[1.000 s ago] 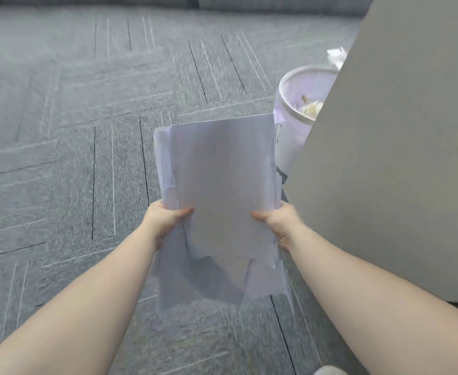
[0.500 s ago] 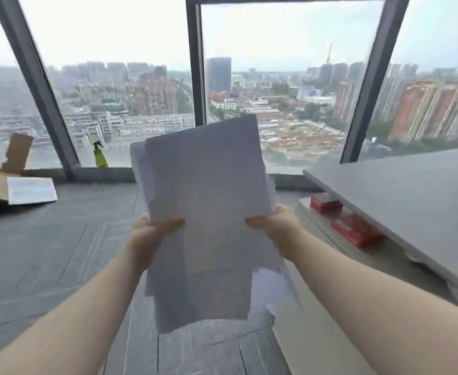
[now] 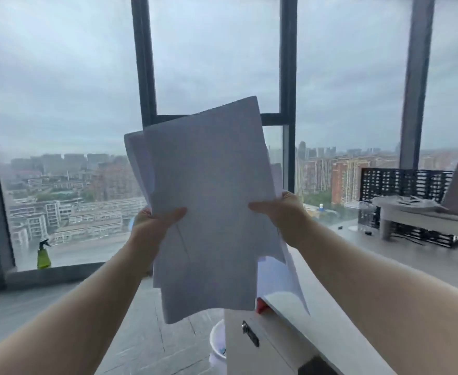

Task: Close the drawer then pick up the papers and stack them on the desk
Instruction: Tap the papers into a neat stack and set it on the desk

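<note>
head view: left hand (image 3: 156,226) and right hand (image 3: 282,215), each pinched closed on the loose papers (image 3: 208,201), have raised them from floor level to beside the desk (image 3: 384,266), stacking judged next.

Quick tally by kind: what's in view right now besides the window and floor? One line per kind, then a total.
Hands: 2, left hand and right hand
Paper bundle: 1, papers held up in both hands; sheet count unclear
Spray bottle: 1, green spray bottle
Bin: 1, white bin
Desk: 1, desk
Total: 6
</note>
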Motion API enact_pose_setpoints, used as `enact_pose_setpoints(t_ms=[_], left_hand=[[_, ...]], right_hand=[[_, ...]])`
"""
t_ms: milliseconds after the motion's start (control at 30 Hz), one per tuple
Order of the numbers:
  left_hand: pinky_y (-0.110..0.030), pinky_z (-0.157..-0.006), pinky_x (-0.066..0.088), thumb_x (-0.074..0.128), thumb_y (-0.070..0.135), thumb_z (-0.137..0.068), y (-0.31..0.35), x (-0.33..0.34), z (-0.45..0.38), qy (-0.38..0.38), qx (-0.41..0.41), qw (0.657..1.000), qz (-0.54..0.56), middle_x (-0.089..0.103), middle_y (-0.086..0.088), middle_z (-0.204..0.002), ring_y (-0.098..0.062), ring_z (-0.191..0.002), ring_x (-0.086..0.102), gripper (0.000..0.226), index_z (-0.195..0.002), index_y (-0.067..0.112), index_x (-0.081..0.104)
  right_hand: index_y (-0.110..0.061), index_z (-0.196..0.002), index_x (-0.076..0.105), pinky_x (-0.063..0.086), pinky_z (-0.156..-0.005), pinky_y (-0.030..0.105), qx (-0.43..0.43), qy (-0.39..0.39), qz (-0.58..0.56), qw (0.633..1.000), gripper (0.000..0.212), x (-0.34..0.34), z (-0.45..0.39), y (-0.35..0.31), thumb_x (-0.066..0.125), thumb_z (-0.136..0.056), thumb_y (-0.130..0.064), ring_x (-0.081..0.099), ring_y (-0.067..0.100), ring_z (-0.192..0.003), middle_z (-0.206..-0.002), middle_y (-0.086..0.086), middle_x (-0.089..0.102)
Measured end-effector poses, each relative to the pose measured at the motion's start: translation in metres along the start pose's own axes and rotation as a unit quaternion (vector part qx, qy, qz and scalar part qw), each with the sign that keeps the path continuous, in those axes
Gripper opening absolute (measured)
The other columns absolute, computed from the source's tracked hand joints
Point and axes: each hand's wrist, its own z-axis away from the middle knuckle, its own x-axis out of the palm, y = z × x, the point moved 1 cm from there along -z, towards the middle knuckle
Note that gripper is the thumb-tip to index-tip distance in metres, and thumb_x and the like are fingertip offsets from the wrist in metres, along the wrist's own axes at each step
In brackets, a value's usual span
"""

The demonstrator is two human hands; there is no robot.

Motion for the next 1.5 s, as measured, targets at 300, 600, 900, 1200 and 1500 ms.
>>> enact_pose_setpoints(t_ms=[300,600,900,1200,1500], left_hand=[[-0.036,-0.071,0.061,0.074,0.0,-0.071,-0.013,0.2,0.034,-0.122,-0.005,0.989,0.088,0.077,-0.002,-0.073,-0.019,-0.065,0.071,0.025,-0.096,0.002,0.07],[-0.043,-0.082,0.058,0.077,0.01,-0.065,-0.05,0.331,0.054,-0.229,-0.031,0.968,0.102,0.075,-0.013,-0.09,-0.028,-0.081,0.07,0.027,-0.092,0.005,0.073],[-0.041,-0.084,0.055,0.084,0.018,-0.057,-0.114,0.351,0.04,-0.255,-0.063,0.962,0.071,0.076,-0.012,-0.098,-0.029,-0.092,0.071,0.044,-0.099,0.007,0.073],[-0.045,-0.086,0.056,0.079,0.015,-0.063,-0.136,0.352,0.027,-0.265,-0.086,0.957,0.087,0.073,-0.018,-0.106,-0.032,-0.094,0.07,0.05,-0.11,0.002,0.068],[-0.033,-0.069,0.05,0.08,0.02,-0.069,-0.148,0.333,0.004,-0.259,-0.087,0.958,0.083,0.075,-0.005,-0.082,-0.024,-0.077,0.065,0.018,-0.078,0.017,0.064]], right_hand=[[0.001,-0.102,0.07,0.056,-0.082,0.055,-0.049,0.132,-0.039,0.989,0.035,-0.181,0.038,-0.067,0.079,-0.068,-0.004,0.069,0.034,-0.083,-0.099,0.021,0.071],[-0.008,-0.1,0.07,0.056,-0.084,0.049,-0.085,0.17,-0.069,0.979,0.024,-0.301,0.057,-0.062,0.074,-0.076,-0.005,0.069,0.03,-0.082,-0.092,0.013,0.073],[-0.018,-0.087,0.073,0.06,-0.071,0.036,-0.075,0.169,-0.042,0.982,0.016,-0.344,0.039,-0.011,0.076,-0.075,-0.009,0.073,0.02,-0.07,-0.077,-0.001,0.078],[-0.011,-0.103,0.07,0.059,-0.06,0.031,-0.074,0.189,-0.047,0.978,0.029,-0.331,0.016,0.01,0.076,-0.075,-0.008,0.072,0.022,-0.07,-0.087,0.007,0.075],[-0.022,-0.116,0.063,0.047,-0.103,0.041,-0.085,0.257,-0.011,0.963,0.077,-0.339,0.009,0.019,0.089,-0.048,-0.046,0.066,0.02,-0.11,-0.113,-0.003,0.072]])
